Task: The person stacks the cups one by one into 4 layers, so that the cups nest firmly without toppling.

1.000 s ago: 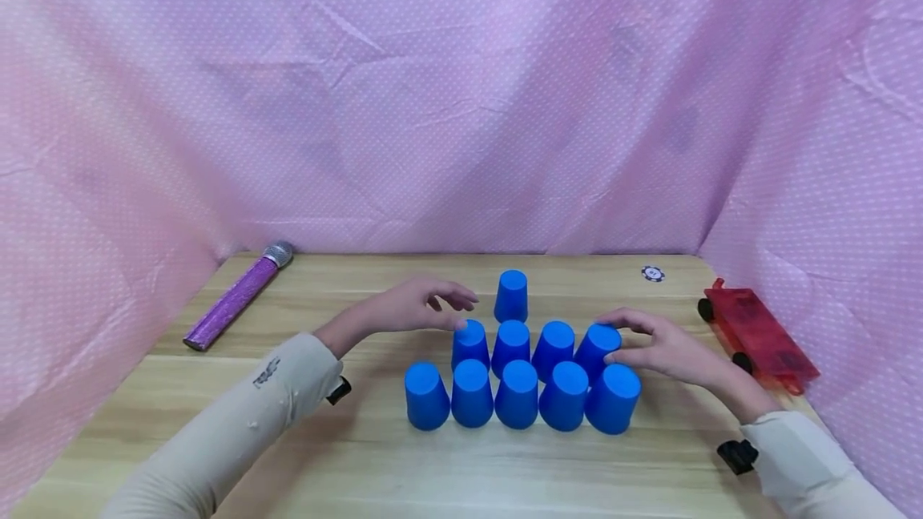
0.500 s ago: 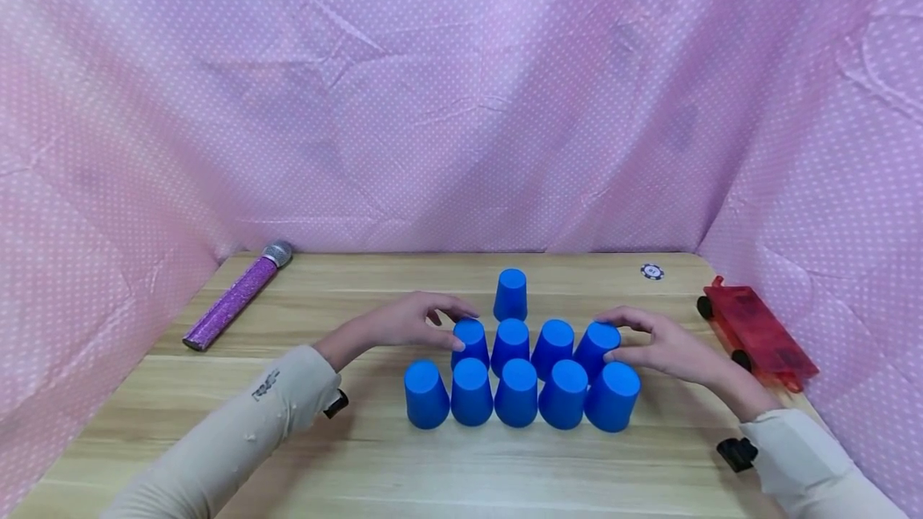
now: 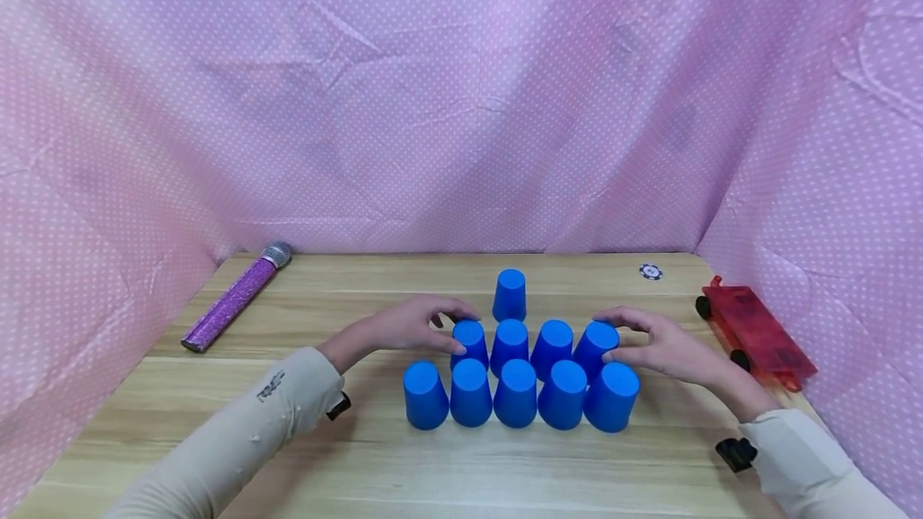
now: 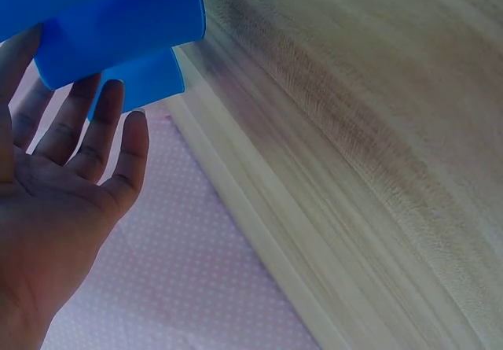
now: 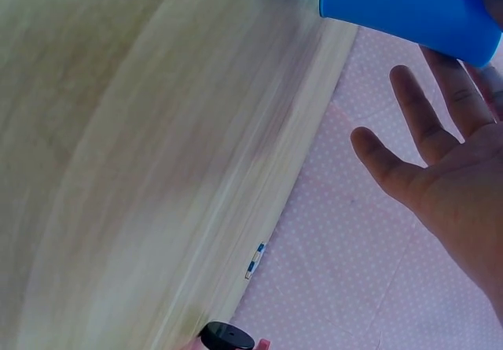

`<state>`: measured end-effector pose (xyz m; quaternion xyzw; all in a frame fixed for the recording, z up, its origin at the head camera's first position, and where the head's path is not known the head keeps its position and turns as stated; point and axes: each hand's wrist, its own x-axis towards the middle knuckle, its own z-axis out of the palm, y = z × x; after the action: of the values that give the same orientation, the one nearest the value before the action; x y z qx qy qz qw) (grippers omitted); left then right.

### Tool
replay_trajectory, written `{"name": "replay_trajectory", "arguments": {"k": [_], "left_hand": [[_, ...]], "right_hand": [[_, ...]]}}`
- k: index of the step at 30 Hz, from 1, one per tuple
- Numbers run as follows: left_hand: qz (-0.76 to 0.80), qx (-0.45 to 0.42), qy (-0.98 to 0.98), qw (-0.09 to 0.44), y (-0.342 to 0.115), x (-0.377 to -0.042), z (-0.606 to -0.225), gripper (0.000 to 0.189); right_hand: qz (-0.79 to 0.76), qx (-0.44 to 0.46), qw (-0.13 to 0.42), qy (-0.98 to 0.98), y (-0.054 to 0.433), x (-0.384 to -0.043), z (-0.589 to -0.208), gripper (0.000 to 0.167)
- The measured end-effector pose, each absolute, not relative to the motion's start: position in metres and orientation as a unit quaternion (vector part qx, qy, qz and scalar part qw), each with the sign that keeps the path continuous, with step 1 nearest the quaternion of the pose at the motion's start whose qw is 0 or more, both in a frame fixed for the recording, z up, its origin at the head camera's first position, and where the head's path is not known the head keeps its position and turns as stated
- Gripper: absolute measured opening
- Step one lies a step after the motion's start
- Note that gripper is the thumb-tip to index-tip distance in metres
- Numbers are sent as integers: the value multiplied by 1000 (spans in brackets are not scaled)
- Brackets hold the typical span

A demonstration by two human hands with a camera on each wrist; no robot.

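Note:
Blue cups stand upside down in two rows on the wooden table. My left hand [image 3: 407, 327] pinches the leftmost cup [image 3: 469, 335] of the second row between thumb and fingers. At that row's other end, my right hand [image 3: 667, 349] holds the rightmost cup [image 3: 598, 336] the same way. Between these two stand a pair of cups, one of them a middle cup [image 3: 510, 339]. Several cups make up the nearer row, with a centre cup [image 3: 516, 392]. A single cup [image 3: 509, 295] stands behind both rows. In the right wrist view, fingertips touch the gripped cup [image 5: 409, 8].
A purple glitter microphone [image 3: 234, 299] lies at the table's left. On the right, a red toy car base [image 3: 757, 331] with black wheels sits near the edge. A poker chip [image 3: 651, 271] lies at the back right. Pink dotted cloth [image 3: 461, 102] hangs around the table.
My left hand has come down onto the leftmost cup of the second row and now grips it. The right hand keeps its grip, and the cups stay in place.

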<state>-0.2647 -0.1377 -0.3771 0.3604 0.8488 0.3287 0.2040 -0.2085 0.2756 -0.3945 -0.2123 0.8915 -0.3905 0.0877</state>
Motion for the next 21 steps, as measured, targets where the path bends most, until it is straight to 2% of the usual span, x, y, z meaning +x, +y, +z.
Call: {"name": "replay_trajectory", "arguments": {"k": [7, 13, 21], "left_hand": [[322, 361, 852, 199, -137, -265, -378, 51], [315, 365, 854, 194, -137, -265, -378, 50], [314, 368, 854, 190, -138, -266, -379, 49]], "right_hand": [[-395, -205, 82, 892, 274, -206, -392, 54], [-394, -208, 56, 893, 274, -209, -390, 50], [-379, -215, 42, 899, 276, -221, -372, 52]]}}
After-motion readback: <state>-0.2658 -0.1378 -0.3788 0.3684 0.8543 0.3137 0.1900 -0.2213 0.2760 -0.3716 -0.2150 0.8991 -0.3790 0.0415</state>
